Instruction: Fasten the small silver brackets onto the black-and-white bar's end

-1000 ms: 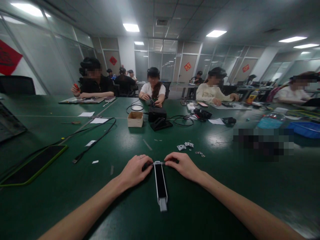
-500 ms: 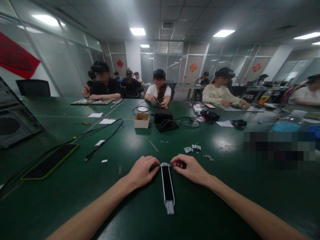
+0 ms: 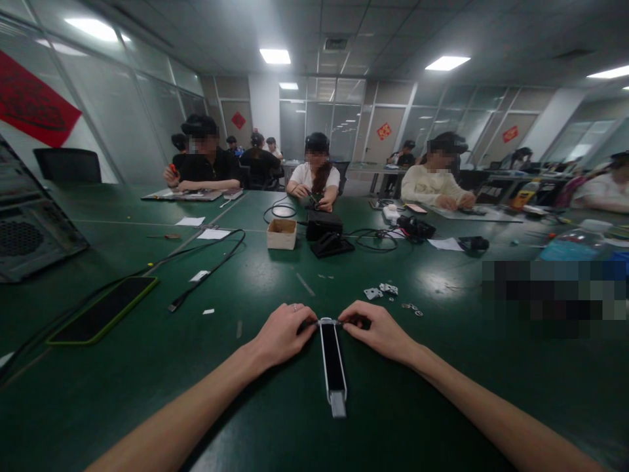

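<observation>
On the green table in front of me lies a long narrow white frame point(image 3: 323, 357), dark along its middle. A grey block point(image 3: 338, 404) sits at its near end. My left hand point(image 3: 284, 332) is closed in a pinch at the left side of the frame's far end. Opposite it, my right hand point(image 3: 377, 329) pinches at the right side of that same end. A small thin part shows at the tips of the right fingers, but I cannot tell its kind. Whatever the left fingers hold is hidden.
Small whitish pieces point(image 3: 381, 290) and several little rings point(image 3: 413, 309) lie beyond my right hand. To the left are a phone point(image 3: 104, 311) and a black cable point(image 3: 211, 272). A small box point(image 3: 282, 235) and a black device point(image 3: 324, 226) stand ahead. People sit across the table.
The whole view has shifted slightly. Both hands keep their pinches at the frame's far end. Across the table at right, a person's hands have come closer together.
</observation>
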### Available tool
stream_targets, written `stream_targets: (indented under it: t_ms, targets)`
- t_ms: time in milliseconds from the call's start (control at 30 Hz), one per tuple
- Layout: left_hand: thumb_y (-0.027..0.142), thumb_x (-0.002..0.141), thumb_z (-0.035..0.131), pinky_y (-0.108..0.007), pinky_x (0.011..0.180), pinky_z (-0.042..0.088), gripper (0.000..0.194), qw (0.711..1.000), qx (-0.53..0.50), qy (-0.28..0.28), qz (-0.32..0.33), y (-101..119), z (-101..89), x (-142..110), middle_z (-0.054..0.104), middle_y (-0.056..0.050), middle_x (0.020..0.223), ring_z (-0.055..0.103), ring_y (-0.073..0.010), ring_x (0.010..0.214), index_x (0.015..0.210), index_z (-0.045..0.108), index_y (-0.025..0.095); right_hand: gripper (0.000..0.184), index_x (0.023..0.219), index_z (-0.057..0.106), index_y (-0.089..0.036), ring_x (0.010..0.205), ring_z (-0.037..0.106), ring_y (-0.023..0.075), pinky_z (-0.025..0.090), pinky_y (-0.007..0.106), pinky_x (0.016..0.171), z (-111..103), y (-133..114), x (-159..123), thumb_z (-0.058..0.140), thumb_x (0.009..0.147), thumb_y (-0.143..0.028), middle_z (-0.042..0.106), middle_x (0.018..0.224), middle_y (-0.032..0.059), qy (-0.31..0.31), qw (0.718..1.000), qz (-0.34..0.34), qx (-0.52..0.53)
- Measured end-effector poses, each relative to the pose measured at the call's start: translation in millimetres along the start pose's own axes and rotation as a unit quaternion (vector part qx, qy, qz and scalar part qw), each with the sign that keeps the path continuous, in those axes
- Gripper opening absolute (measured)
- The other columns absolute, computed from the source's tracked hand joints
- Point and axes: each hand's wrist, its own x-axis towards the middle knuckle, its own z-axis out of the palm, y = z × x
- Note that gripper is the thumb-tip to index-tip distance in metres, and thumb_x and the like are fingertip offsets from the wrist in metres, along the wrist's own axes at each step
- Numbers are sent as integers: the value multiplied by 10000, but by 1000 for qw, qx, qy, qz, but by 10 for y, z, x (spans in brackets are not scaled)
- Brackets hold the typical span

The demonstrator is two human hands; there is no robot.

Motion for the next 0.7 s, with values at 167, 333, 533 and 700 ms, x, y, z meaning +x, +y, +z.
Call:
stream_targets:
  t_ms: [167, 333, 533, 700]
  targets:
    - [210, 881, 516, -288, 697, 429, 101, 1000, 0, 2, 5, -11, 11, 2, 653, -20, 847, 601, -169, 764, 924, 604, 188, 176, 950, 666, -184, 750, 566, 143, 475, 282, 666, 19, 28, 4, 563, 821, -245, 645, 899, 35, -1, 1000, 15, 15]
    - [199, 876, 522, -284, 701, 431, 95, 1000, 3, 4, 5, -21, 22, 4, 655, -22, 850, 605, -170, 772, 920, 605, 184, 193, 970, 650, -175, 738, 558, 136, 469, 276, 666, 44, 48, 9, 597, 800, -248, 642, 879, 29, 5, 999, 24, 31]
    - [190, 876, 522, -292, 716, 439, 100, 1000, 4, 7, 4, -25, 33, 2, 658, -21, 855, 611, -172, 777, 932, 606, 186, 180, 963, 631, -184, 734, 551, 127, 448, 264, 641, 47, 29, 15, 614, 791, -235, 636, 904, 15, 16, 1000, 16, 13]
    - [195, 875, 521, -299, 728, 451, 106, 1000, -2, 1, -2, 0, 6, 3, 660, -21, 862, 611, -172, 774, 934, 609, 189, 181, 965, 634, -181, 749, 557, 134, 450, 270, 648, 41, 7, 21, 604, 803, -256, 642, 921, 26, 12, 1000, 12, 7]
